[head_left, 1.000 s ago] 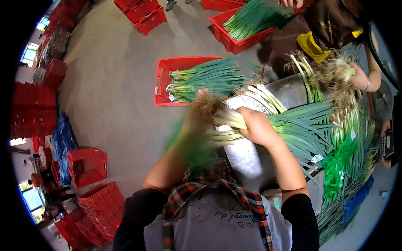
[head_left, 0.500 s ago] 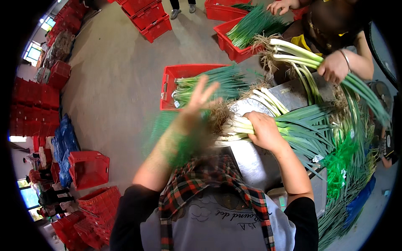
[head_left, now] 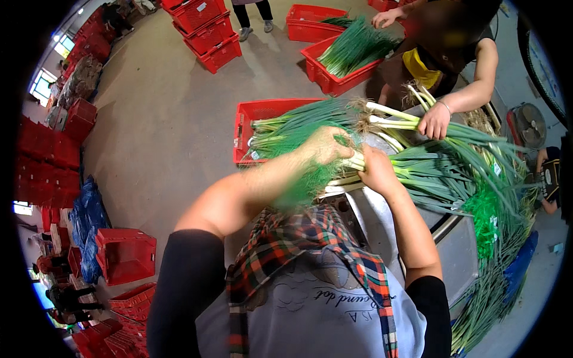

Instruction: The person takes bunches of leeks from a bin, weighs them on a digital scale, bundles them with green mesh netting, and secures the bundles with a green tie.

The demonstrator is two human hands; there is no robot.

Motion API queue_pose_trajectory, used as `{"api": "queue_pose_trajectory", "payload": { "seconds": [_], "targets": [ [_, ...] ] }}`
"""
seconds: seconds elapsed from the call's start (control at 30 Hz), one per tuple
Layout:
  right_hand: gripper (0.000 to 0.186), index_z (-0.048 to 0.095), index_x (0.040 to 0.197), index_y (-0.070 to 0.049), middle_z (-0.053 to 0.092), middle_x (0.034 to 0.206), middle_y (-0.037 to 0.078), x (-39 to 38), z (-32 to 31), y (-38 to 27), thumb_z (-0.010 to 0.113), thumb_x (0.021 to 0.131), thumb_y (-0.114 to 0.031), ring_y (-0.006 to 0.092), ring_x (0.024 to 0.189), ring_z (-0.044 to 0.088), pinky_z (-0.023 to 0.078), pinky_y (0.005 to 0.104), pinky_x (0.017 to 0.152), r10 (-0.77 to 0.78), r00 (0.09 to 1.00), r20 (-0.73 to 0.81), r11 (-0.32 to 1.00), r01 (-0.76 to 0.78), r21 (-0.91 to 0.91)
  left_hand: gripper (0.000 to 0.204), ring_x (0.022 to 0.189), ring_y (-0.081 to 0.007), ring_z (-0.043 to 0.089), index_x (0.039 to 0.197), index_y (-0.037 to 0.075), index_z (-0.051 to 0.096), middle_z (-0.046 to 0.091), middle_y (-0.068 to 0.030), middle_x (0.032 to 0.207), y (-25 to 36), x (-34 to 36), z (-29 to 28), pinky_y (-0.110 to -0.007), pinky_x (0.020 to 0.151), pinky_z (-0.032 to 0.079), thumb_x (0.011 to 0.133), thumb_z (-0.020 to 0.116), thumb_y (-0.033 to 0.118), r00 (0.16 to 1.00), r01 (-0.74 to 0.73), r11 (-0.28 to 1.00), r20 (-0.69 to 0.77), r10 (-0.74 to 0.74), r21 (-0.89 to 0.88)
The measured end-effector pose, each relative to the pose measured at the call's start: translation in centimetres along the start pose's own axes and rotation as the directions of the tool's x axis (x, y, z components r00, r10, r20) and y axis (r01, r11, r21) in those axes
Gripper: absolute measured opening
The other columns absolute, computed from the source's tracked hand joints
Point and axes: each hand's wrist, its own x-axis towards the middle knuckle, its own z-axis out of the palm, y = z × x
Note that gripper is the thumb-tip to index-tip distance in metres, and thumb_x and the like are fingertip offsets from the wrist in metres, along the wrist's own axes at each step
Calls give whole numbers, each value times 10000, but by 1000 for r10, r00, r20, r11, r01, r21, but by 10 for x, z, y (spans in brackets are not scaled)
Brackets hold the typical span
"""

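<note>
My right hand [head_left: 378, 172] is closed around the white stalks of a bunch of leeks [head_left: 427, 179], whose green leaves trail right over the metal table. At the white end, my left hand [head_left: 327, 146] bends its fingers round the stalks. A green mesh net [head_left: 307, 186] lies around my left hand and forearm; it is partly blurred, and the root ends are mostly hidden. Across the table a co-worker's hand [head_left: 434, 121] grips several other leeks by their stalks, roots pointing left.
A red crate [head_left: 240, 132] of leeks stands beyond my left hand, another [head_left: 322, 76] farther back. Green nets [head_left: 486, 218] and more leeks [head_left: 486, 310] lie at right. Stacked red crates [head_left: 209, 36] stand far off; an empty red crate [head_left: 126, 256] sits left on the floor.
My left hand has come down from above, where its fingers were spread, and closed on the white end of the leeks. The co-worker's hand with leeks has moved left and lower.
</note>
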Motion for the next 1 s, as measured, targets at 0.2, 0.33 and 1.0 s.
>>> {"api": "queue_pose_trajectory", "payload": {
  "seconds": [0.2,0.33,1.0],
  "targets": [
    [593,440,1113,-28,482,985,142,-5,-79,-184,693,636,-274,301,901,468,385,389,772,-172,913,-370,913,289,288,201,655,-125,553,843,39,606,610,-69,781,-3,7,-29,-276,614,460,664,685,86,995,-77,958,41,91,-277],
    [411,595,855,-33,549,852,147,62,-24,-221,592,690,-409,313,848,545,443,407,684,-149,968,-204,985,164,59,238,683,-109,564,867,86,621,630,-52,784,-62,32,-38,-278,634,456,692,689,232,980,-147,985,-122,157,86],
    [139,488,777,1,544,710,137,-106,33,91,524,820,-127,225,643,503,419,331,629,656,177,-734,656,-614,439,224,640,-142,563,859,-11,586,598,-79,748,-1,21,-15,-261,578,468,641,629,-36,995,-67,812,-95,14,-580]
  ]
}}
